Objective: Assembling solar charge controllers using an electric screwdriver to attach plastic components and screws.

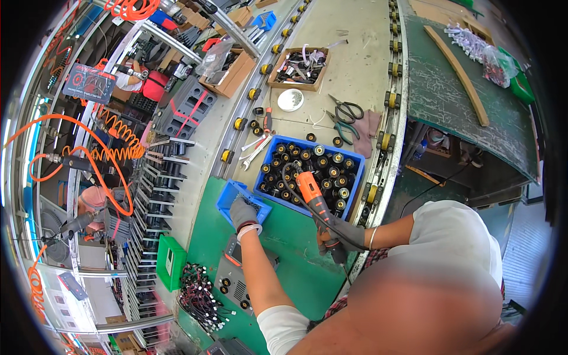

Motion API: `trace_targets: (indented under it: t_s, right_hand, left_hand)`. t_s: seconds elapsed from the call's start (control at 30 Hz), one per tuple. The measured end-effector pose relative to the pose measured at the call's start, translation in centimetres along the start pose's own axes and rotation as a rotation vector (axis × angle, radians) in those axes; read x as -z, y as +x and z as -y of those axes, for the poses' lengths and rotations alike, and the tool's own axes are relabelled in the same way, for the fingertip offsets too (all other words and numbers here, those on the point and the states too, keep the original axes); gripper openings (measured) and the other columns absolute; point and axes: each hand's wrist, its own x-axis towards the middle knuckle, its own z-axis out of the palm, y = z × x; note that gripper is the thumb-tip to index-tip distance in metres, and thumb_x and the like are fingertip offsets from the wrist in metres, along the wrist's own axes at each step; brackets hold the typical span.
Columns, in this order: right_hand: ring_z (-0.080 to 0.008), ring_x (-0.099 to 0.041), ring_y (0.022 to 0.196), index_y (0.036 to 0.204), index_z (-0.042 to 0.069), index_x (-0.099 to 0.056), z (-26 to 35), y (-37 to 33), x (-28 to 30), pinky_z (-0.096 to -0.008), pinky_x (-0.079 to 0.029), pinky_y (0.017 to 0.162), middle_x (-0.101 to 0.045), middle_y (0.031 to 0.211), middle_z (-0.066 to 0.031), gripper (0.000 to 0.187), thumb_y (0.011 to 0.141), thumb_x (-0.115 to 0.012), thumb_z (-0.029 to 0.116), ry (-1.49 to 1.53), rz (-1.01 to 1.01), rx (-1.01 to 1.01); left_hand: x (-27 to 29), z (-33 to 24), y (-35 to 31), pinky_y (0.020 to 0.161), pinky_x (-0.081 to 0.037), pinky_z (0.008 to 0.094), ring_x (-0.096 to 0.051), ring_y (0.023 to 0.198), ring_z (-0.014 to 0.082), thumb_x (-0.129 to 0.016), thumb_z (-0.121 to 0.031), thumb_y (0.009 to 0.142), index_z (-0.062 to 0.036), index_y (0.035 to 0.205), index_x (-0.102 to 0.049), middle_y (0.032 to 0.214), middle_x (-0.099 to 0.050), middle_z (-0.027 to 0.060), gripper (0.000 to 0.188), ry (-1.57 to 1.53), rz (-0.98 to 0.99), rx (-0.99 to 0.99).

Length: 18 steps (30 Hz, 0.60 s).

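Observation:
My left hand [241,212], in a grey glove, reaches down into a small blue bin [259,216] that holds small metal parts, probably screws. Its fingertips are hidden among them. My gloved right hand [342,235] is wrapped round an orange and black power screwdriver [315,198], whose front end lies over a larger blue crate [278,203]. Packed inside the crate are many black cylindrical parts [306,155] with brass-coloured centres. Below the small bin, a grey housing [232,272] with black round parts rests on the green mat [296,266].
Wrenches [258,151], a white lid [290,100], scissors [347,110] and green-handled pliers [342,127] lie beyond the crate. A cardboard box [299,68] stands farther off. Bundled wires [203,296] and a green bin [171,262] are at left. Roller rails [387,142] flank the bench.

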Motion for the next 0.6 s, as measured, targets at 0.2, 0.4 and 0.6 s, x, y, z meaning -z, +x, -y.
trace_targets:
  t_s: [0.2,0.4,0.6]
  right_hand:
    - [-0.0249,-0.056,0.060,0.092,0.009,-0.035,0.0,-0.2,-0.3,-0.0404,-0.048,0.053,-0.048,0.071,-0.0095,0.033,0.072,-0.062,0.008,-0.031,-0.001,-0.001]
    - [-0.0237,-0.056,0.060,0.092,0.009,-0.035,-0.1,-0.4,-0.5,-0.0396,-0.049,0.054,-0.047,0.071,-0.0086,0.033,0.073,-0.061,0.009,-0.042,-0.006,-0.006]
    - [-0.0230,-0.056,0.065,0.097,0.011,-0.035,-0.4,-0.1,0.1,-0.0408,-0.050,0.058,-0.050,0.074,-0.0091,0.033,0.075,-0.060,0.008,-0.041,-0.009,-0.041]
  left_hand:
    - [0.2,0.7,-0.7,0.078,-0.042,0.0408,-0.055,0.087,0.0356,-0.053,-0.008,0.073,-0.0017,0.085,-0.060,0.088,-0.059,0.0203,0.015,-0.065,-0.067,-0.001]
    - [0.3,1.4,-1.3,0.076,-0.043,0.0400,-0.056,0.084,0.0345,-0.051,-0.008,0.072,-0.0024,0.083,-0.060,0.086,-0.059,0.0193,0.016,0.019,-0.101,-0.070]
    - [0.4,2.3,-1.6,0.072,-0.045,0.0409,-0.057,0.081,0.0336,-0.048,-0.008,0.073,-0.0021,0.080,-0.058,0.084,-0.060,0.0175,0.014,0.074,-0.186,-0.161]
